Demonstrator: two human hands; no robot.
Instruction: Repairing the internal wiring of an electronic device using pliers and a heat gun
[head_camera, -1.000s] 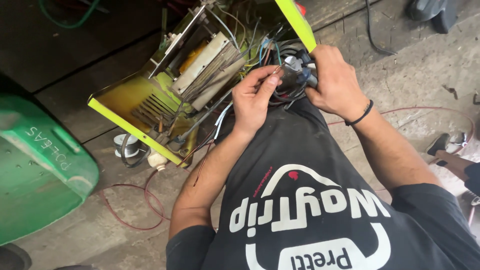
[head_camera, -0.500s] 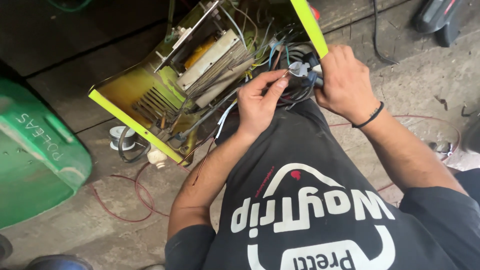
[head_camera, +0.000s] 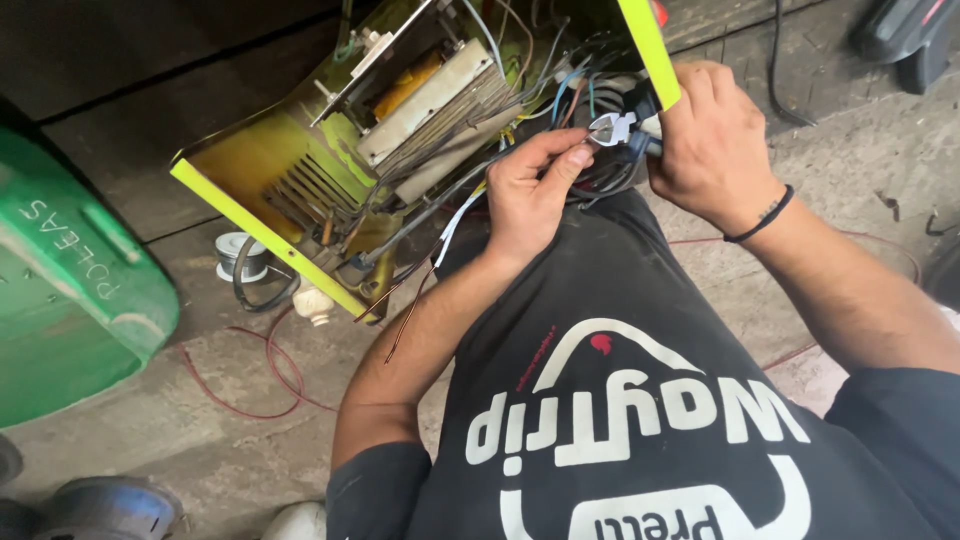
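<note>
Both hands work close together at the far centre of the scene, seen from above over a black T-shirt w/ white print. The left hand (head_camera: 530, 195) is curled, thumb & fingertips pinching a bundle of thin dark wires (head_camera: 600, 180) just below the tool. The right hand (head_camera: 710, 140) is closed around the dark handles of small metal cutting pliers (head_camera: 612, 128); the silver tip points left, right beside the left fingertips. Can't tell whether the tip is biting a wire. A black band sits on the right wrist.

The wires run out of an open yellow-green metal machine casing (head_camera: 270, 190), tilted on the floor at far left-centre. Inside it: a pale block-shaped transformer w/ copper-coloured windings (head_camera: 430, 95), vent slots in the yellow panel, plus blue, white & grey leads. A bright yellow-green edge strip (head_camera: 650, 50) of the casing stands just above the pliers, touching the right hand.

On the dusty concrete floor (head_camera: 250, 450): a thin red wire (head_camera: 230, 385) looping near left, a small roll of grey solder wire (head_camera: 240, 255) just left of the casing's near edge, a green plastic container (head_camera: 70, 290) at far left. A black cable (head_camera: 780, 70) trails at far right.
</note>
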